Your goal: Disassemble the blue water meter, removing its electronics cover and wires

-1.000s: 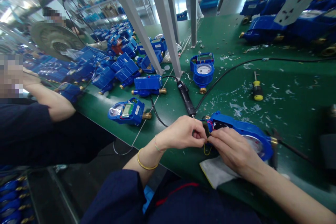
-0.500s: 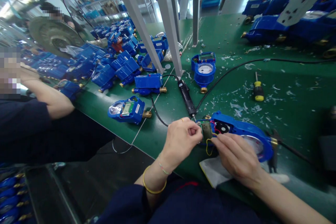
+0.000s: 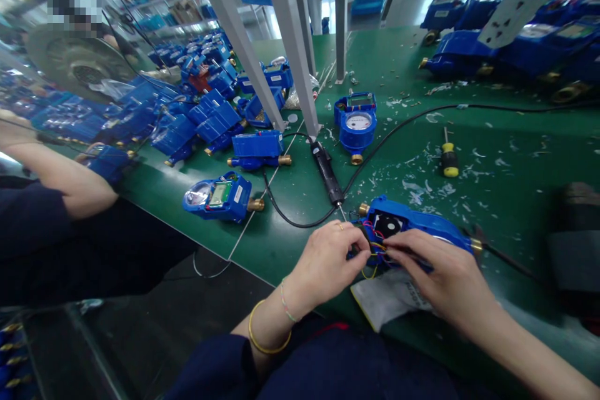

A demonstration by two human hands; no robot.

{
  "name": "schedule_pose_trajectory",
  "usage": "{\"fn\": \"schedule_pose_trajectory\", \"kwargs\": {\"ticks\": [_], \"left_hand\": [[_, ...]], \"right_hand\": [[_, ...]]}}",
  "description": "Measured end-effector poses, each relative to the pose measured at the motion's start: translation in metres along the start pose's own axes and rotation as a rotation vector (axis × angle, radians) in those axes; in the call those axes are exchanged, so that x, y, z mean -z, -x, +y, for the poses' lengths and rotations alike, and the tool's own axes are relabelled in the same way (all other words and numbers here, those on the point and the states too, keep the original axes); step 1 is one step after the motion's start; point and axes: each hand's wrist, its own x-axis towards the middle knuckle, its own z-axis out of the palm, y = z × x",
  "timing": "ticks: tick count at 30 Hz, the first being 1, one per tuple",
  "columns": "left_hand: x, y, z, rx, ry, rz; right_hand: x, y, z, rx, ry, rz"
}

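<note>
A blue water meter (image 3: 422,223) lies on the green table just beyond my hands, its housing open with red and yellow wires and a round black part showing. At the left end of that housing, my left hand (image 3: 325,260) is closed in a pinch on a dark piece, seemingly the display board seen edge-on. The fingers of my right hand (image 3: 434,265) are pinched on the yellow wires above the open housing. Under my right hand a pale bag (image 3: 387,297) lies near the table edge.
A black electric screwdriver (image 3: 327,175) lies beyond my left hand, its cable curving right. A yellow-black screwdriver (image 3: 449,159), single meters (image 3: 359,125), white scraps and grey posts (image 3: 293,44) stand or lie farther off. A co-worker's arm (image 3: 70,169) is at left.
The display board has tilted up in my left hand, its screen no longer showing. The wires and round black part are more exposed. The whole view has shifted slightly.
</note>
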Motion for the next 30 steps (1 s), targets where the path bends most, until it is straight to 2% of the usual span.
{"fn": "schedule_pose_trajectory", "kwargs": {"ticks": [2, 5, 10, 13, 17, 21, 24, 27, 30], "left_hand": [[0.001, 0.001, 0.002, 0.004, -0.013, -0.014], [0.001, 0.000, 0.002, -0.006, 0.007, -0.018], [0.002, -0.008, -0.004, -0.035, 0.077, 0.193], [0.001, -0.014, -0.004, -0.149, 0.085, 0.163], [-0.005, -0.018, 0.000, -0.214, 0.071, 0.039], [-0.010, -0.018, 0.003, -0.173, 0.140, 0.056], [-0.010, -0.018, 0.003, -0.150, 0.162, 0.057], [-0.010, -0.018, 0.001, -0.130, 0.186, 0.029], [-0.009, -0.019, -0.001, -0.119, 0.186, -0.025]], "right_hand": [[0.001, 0.002, 0.002, -0.070, -0.054, -0.028], [0.001, 0.004, 0.001, -0.258, -0.235, -0.072], [0.007, -0.005, -0.008, -0.601, -0.602, -0.066], [0.010, -0.011, -0.013, -0.687, -0.673, -0.025], [0.009, -0.008, -0.013, -0.626, -0.656, 0.011], [0.005, 0.002, -0.008, -0.592, -0.592, 0.069], [0.004, 0.006, -0.003, -0.556, -0.483, 0.025], [0.005, 0.005, -0.003, -0.429, -0.333, -0.036], [0.008, 0.000, -0.006, -0.222, -0.161, 0.010]]}}
